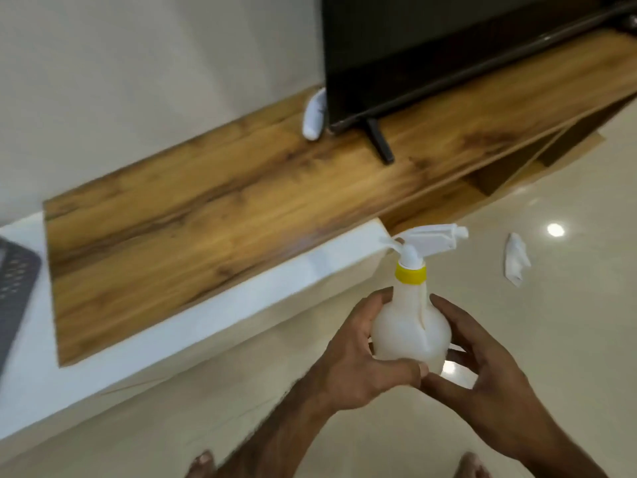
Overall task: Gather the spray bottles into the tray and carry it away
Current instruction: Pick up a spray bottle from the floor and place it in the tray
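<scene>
A white spray bottle [410, 326] with a round body, a yellow collar and a white trigger head is held upright above the floor, in front of the wooden unit. My left hand [355, 353] wraps its left side with the thumb across the base. My right hand [482, 367] cups its right side and bottom. A dark grey perforated tray [15, 288] shows only in part at the left edge, resting on the white ledge. No other spray bottle is clearly seen.
A long wooden TV unit [224, 215] runs along the wall above a white ledge [193, 326]. A black TV [431, 53] stands on it, with a white object [314, 113] beside it. A crumpled white cloth [516, 258] lies on the glossy floor.
</scene>
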`<state>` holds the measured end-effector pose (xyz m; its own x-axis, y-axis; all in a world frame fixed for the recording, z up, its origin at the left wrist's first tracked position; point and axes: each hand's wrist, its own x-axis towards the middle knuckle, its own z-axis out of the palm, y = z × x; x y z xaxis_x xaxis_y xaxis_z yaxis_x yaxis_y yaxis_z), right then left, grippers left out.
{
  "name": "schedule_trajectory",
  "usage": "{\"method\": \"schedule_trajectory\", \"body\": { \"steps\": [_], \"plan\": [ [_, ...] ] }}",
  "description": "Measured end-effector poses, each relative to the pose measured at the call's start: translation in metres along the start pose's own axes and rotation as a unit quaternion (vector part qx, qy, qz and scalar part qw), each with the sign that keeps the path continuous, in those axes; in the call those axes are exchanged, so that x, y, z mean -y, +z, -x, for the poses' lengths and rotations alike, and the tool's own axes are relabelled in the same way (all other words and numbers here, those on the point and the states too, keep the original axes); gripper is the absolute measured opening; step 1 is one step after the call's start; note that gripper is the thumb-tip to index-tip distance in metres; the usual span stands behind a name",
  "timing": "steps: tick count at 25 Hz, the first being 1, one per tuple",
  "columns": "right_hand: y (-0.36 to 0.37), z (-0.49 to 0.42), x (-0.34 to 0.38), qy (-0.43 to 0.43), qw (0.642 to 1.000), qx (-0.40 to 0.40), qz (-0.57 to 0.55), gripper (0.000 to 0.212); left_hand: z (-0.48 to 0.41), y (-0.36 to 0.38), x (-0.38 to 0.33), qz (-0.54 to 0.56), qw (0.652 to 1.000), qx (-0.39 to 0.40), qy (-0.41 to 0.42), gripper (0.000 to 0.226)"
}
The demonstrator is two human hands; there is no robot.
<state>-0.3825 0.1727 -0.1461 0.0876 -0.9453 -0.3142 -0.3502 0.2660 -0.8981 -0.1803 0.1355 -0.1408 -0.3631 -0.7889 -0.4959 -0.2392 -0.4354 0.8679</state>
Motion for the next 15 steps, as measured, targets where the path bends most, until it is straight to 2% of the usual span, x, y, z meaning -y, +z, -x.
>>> {"method": "schedule_trajectory", "body": {
  "steps": [3, 7, 10, 15],
  "plan": [
    [0.06, -0.015, 0.078, -0.046, 0.997, 0.06, 0.03, 0.097, 0.058, -0.078, -0.018, 0.014, 0.998, -0.045, 0.045, 0.085],
    [0.162, -0.036, 0.153, -0.112, 0.987, 0.108, 0.033, 0.093, 0.124, -0.176, -0.02, 0.033, 0.984, -0.156, 0.078, 0.091],
    [0.253, -0.051, 0.193, -0.157, 0.975, 0.152, 0.032, 0.091, 0.17, -0.251, -0.003, 0.032, 0.965, -0.243, 0.098, 0.082],
    [0.396, -0.06, 0.231, -0.212, 0.956, 0.197, 0.048, 0.091, 0.239, -0.349, 0.051, 0.004, 0.921, -0.381, 0.083, 0.061]
  ]
}}
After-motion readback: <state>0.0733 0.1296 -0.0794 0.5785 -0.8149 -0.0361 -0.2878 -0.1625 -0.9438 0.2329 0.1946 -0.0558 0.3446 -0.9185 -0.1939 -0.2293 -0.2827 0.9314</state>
